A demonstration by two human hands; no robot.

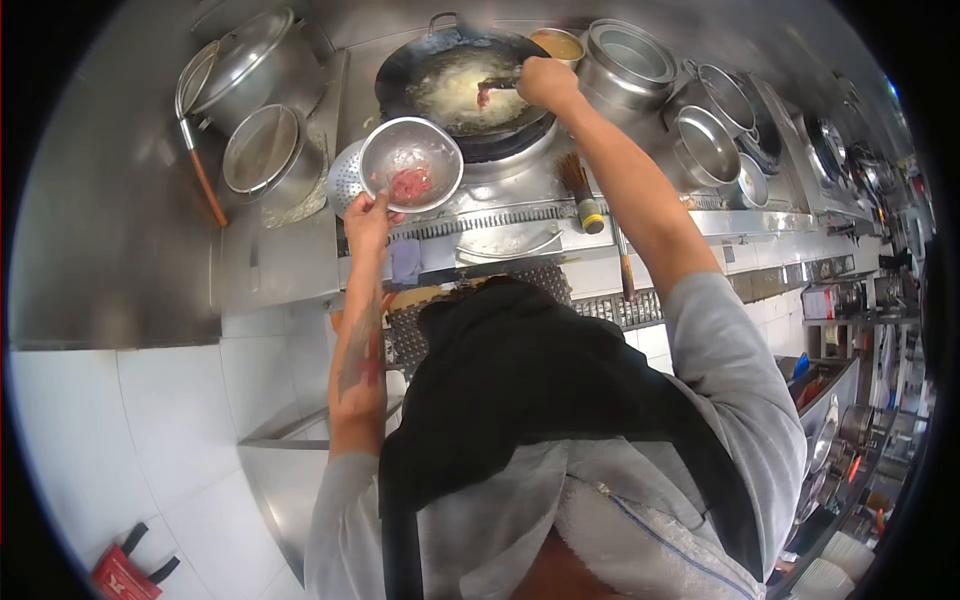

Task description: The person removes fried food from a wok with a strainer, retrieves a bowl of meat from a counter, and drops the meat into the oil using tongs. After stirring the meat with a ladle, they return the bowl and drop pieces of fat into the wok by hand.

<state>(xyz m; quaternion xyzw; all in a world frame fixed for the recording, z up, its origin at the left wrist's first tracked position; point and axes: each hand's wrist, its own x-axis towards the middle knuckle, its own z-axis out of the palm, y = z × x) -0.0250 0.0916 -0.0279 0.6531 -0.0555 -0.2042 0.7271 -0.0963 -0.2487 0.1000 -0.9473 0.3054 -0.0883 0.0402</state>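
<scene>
Head view shows the left hand (372, 218) gripping the near rim of a steel bowl (428, 142), fingers curled around the edge. The bowl is held just in front of the wok (405, 62), with raw meat (410, 186) lying in it. The right hand (545, 82) is closed around a dark utensil (495, 90), whose tip reaches into the pale frothing liquid (448, 95) inside the wok. A perforated strainer (343, 182) sits just beside the bowl.

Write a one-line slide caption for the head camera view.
Left hand holds a steel bowl of raw meat; right hand reaches over the bubbling wok on the stove.
</scene>
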